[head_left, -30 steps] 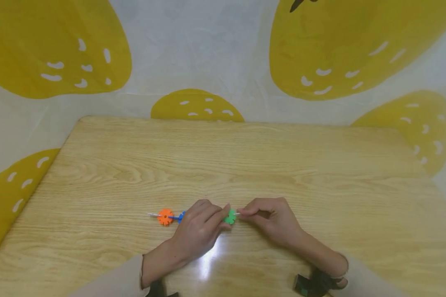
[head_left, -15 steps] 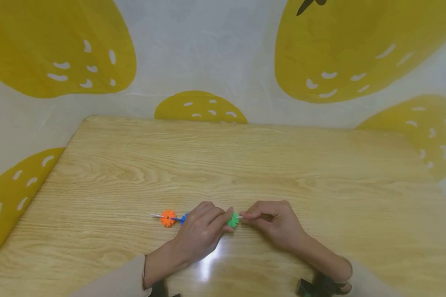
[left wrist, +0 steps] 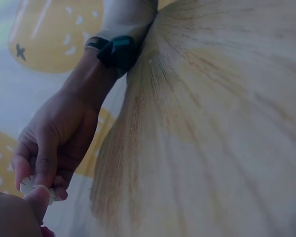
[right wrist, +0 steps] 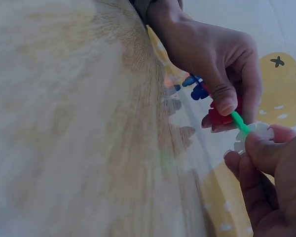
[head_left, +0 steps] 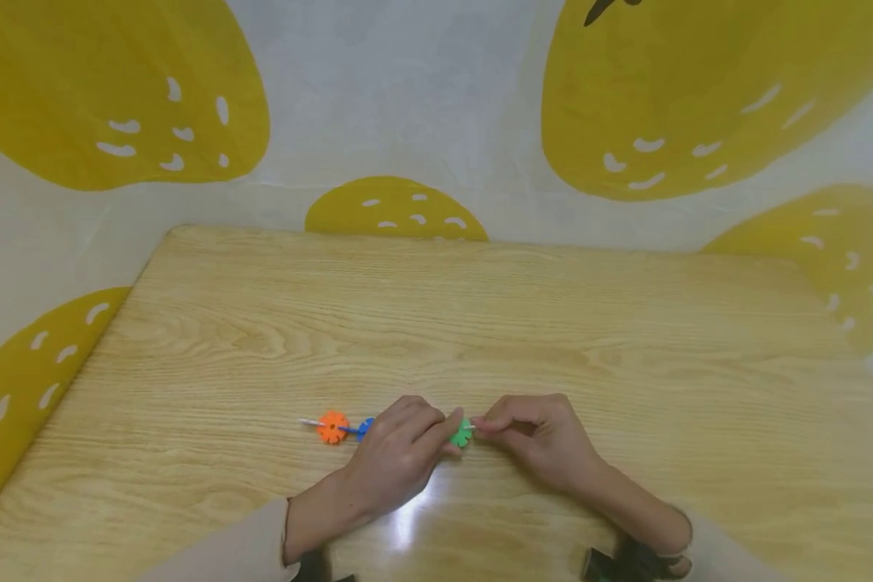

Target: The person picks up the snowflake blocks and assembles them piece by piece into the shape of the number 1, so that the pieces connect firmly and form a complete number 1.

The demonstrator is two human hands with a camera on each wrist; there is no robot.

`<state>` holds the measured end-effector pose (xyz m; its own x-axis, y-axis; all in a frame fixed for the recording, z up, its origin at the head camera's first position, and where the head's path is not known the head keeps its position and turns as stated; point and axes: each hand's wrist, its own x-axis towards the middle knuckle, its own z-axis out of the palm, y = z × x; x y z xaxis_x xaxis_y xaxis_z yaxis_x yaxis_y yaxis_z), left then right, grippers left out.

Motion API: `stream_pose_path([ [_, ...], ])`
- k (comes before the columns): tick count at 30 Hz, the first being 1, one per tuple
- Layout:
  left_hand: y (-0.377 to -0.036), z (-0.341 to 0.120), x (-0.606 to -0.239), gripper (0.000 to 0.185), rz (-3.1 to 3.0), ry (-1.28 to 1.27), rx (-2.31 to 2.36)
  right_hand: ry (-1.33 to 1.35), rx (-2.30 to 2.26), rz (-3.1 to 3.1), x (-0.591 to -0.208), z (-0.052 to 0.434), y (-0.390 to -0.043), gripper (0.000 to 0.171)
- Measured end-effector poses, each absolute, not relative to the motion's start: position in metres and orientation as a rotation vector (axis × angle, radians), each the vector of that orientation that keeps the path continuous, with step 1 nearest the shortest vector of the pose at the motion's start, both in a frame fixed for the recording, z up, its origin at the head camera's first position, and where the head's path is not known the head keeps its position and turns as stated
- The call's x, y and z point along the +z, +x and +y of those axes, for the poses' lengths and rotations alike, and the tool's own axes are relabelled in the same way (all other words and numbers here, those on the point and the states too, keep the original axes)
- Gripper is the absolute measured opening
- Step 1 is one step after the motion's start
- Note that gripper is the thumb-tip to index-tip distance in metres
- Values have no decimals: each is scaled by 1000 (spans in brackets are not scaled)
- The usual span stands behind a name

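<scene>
In the head view my left hand (head_left: 400,444) lies over a row of notched plastic snowflake discs. Its thumb and fingers pinch a red disc (right wrist: 218,116), seen in the right wrist view. A green disc (head_left: 463,434) projects to the right of these fingers, edge-on in the right wrist view. Against its outer edge stands a white disc (right wrist: 260,131), pinched between the thumb and fingers of my right hand (head_left: 541,436). Left of my left hand a blue disc (head_left: 364,428), an orange disc (head_left: 332,428) and another white disc (head_left: 309,421) continue the row.
A wood-grain table (head_left: 262,323) lies beneath both hands. Behind it hangs a pale cloth (head_left: 407,81) with large yellow fruit prints. Dark straps and devices sit on both wrists near the front edge of the head view.
The head view has shifted slightly. My right fingertips and the white disc sit a little closer to the green disc; both hands keep their pinch.
</scene>
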<state>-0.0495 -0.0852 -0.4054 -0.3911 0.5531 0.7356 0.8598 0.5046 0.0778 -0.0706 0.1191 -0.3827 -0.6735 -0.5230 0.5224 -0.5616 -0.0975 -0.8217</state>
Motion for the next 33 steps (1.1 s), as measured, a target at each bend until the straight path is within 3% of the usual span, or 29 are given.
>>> stream_pose_path([
  [11,-47,-86,-405,38,-2238,-1050,-484,1022,1871,-2325,-384,121,-69,18],
  [21,-38,-93,-386,59,-2675,-912,-108,715,1804,-2594,-406,139,-86,11],
  [33,-37,-150,-379,70,-2833,-888,-368,607,1791,-2605,-404,158,-105,15],
])
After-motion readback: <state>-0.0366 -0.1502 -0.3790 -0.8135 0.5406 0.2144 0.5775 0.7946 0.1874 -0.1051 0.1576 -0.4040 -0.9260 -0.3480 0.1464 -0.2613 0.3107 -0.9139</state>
